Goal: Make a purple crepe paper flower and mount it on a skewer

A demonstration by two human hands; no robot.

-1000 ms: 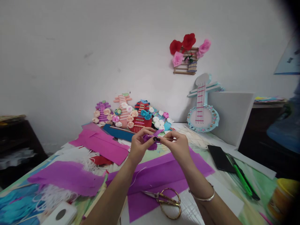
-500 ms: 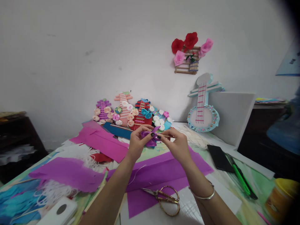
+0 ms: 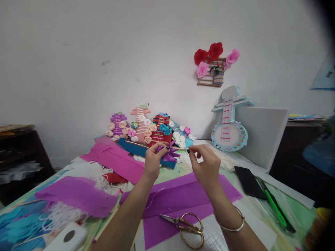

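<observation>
My left hand [image 3: 154, 161] is closed on a purple crepe-paper flower [image 3: 171, 155] with pointed strips spreading out from it. From the flower a thin pale stick [image 3: 180, 149] runs sideways to my right hand [image 3: 205, 162], which pinches its far end between thumb and forefinger. Both hands are raised above the table. Beneath them lies a large purple paper sheet [image 3: 183, 191] with a loose white string across it. Gold-handled scissors [image 3: 187, 226] rest at the sheet's front edge, apart from both hands.
Left of my arm lie magenta paper [image 3: 115, 158], another purple piece [image 3: 78, 195], white yarn [image 3: 61, 216] and a white device [image 3: 66, 237]. To the right are a black phone [image 3: 250, 182] and a green cutter [image 3: 276, 207]. Flower-trimmed paper instruments [image 3: 158, 130] stand against the wall.
My right hand has moved right, away from the flower, so more of the pale stick shows. My left hand still holds the flower. The view has shifted slightly.
</observation>
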